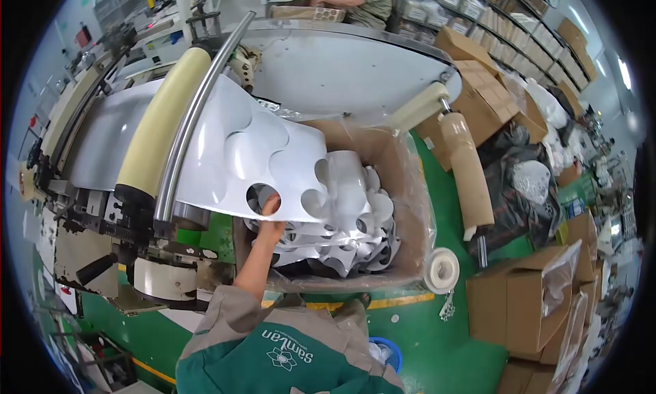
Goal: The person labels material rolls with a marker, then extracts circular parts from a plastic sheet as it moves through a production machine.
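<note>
My left hand (270, 223) reaches up under the near edge of a silvery-white sheet (225, 185) punched with large round holes. Its fingers show through a hole close to that edge and appear to grip the strip there; part of the hand is hidden by the sheet. The sheet comes off a cream roller (164, 120) and a thin metal bar (198, 120) on the machine to the left. Beyond my hand, the sheet drops into a large carton (403, 189) holding folded layers of the same punched waste (348, 182). My right hand is out of view.
A brown-wrapped roller (467, 172) stands out at the right of the carton. On the green floor (424, 332) are a white tape roll (441, 269) and a blue basket (389, 353). Cardboard boxes (519, 305) stack at the right. Another person (369, 4) sits at the back.
</note>
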`<state>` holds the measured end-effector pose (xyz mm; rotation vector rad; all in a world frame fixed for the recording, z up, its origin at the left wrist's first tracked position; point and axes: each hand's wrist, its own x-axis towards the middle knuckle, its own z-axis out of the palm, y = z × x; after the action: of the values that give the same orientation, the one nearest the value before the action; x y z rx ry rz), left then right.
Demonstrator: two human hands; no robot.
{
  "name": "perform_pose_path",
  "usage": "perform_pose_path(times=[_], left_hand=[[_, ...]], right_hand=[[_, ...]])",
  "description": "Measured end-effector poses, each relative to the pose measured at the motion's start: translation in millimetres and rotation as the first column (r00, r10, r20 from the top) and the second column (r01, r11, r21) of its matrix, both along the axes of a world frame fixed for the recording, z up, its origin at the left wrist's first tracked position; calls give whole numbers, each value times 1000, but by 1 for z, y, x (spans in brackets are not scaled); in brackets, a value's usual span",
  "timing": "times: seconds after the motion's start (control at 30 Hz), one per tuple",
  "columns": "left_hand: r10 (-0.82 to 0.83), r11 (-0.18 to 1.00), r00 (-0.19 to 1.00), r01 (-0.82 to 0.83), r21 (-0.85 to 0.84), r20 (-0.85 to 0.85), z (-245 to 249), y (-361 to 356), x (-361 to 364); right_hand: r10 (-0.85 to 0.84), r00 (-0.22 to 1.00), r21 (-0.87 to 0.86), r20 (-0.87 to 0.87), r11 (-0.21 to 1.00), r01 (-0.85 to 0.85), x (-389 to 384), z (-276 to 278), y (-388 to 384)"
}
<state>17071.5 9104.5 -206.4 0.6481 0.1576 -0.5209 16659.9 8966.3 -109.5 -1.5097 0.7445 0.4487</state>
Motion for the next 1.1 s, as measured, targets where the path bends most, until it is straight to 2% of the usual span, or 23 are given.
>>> perform_pose_path(times=[0.03, 0.1, 0.13, 0.17, 0.2, 0.23, 0.27, 0.3, 0.33, 0.47, 0.53, 0.57, 0.63, 0.7, 0.73, 0.83, 0.87, 0.9, 0.93, 0.97, 1.0, 1.03, 1.1], left_hand=[[0, 993, 998, -7, 117, 62, 0, -6, 10], [105, 987, 992, -112, 112, 72, -6, -19, 20], [106, 991, 994, -103, 81, -25, 2, -22, 22], [92, 970, 975, -133, 201, 203, -11, -23, 26], [106, 985, 983, -125, 121, 151, -36, -23, 37], [121, 991, 988, -126, 40, 99, -57, -26, 44], [156, 932, 981, -184, -312, -114, 1, -45, 24], [162, 932, 982, -185, -311, -99, 9, -53, 23], [175, 948, 982, -187, -256, -67, 1, -58, 18], [178, 963, 983, -182, -197, -38, 4, -78, -1], [159, 969, 987, -161, -186, -27, 14, -84, -3], [150, 972, 988, -152, -181, -25, 19, -85, -4], [122, 977, 992, -125, -175, -26, 28, -89, -6], [97, 981, 995, -102, -165, -35, 35, -91, -7], [87, 982, 995, -93, -165, -40, 36, -92, -6], [82, 988, 996, -84, -132, -25, 37, -94, 10], [94, 989, 995, -95, -114, -18, 32, -96, 20], [69, 995, 980, -53, -89, 188, 12, -91, 29], [85, 996, 992, -89, 33, 96, 16, -93, 42], [115, 981, 993, -114, 157, 4, 23, -95, 58], [195, 978, 975, -202, 59, 111, 19, -96, 72], [283, 959, 936, -280, -46, 210, 10, -96, 86], [381, 924, 884, -377, -70, 270, 1, -101, 107]], right_hand=[[70, 996, -46, -50, 996, -72, 1, -2, -15], [333, 912, -116, -241, 923, -368, -6, -1, -56], [501, 784, -99, -366, 817, -568, -10, 2, -80], [598, 668, -148, -443, 686, -713, -6, 3, -107], [646, 587, -235, -487, 551, -801, 6, 2, -136], [643, 618, -386, -451, 484, -785, 30, 4, -163], [602, 788, -590, -128, 593, -548, 78, 1, -185], [486, 873, -575, 44, 727, -376, 141, 13, -186], [450, 821, -575, 351, 796, -190, 193, 24, -182], [434, 585, -346, 685, 901, -263, 360, 31, -157], [468, 439, -436, 767, 882, -179, 421, 22, -140], [486, 358, -423, 797, 873, -244, 449, 8, -136], [634, 338, -526, 695, 769, -362, 478, 7, -132], [620, 392, -333, 680, 737, -588, 492, 3, -136], [608, 347, -333, 714, 731, -595, 493, 4, -143], [626, 568, -269, 534, 763, -588, 479, 5, -181], [417, 658, -126, 627, 888, -443, 465, -6, -196], [183, 707, 34, 683, 959, -280, 449, -18, -211], [-154, 737, 300, 658, 952, -68, 440, -25, -225], [-469, 696, 541, 544, 830, 137, 436, -31, -238], [-643, 609, 678, 464, 700, 222, 436, -35, -252], [-787, 507, 794, 353, 538, 282, 440, -32, -258], [-639, 589, 694, 494, 698, 175, 457, -18, -254]])
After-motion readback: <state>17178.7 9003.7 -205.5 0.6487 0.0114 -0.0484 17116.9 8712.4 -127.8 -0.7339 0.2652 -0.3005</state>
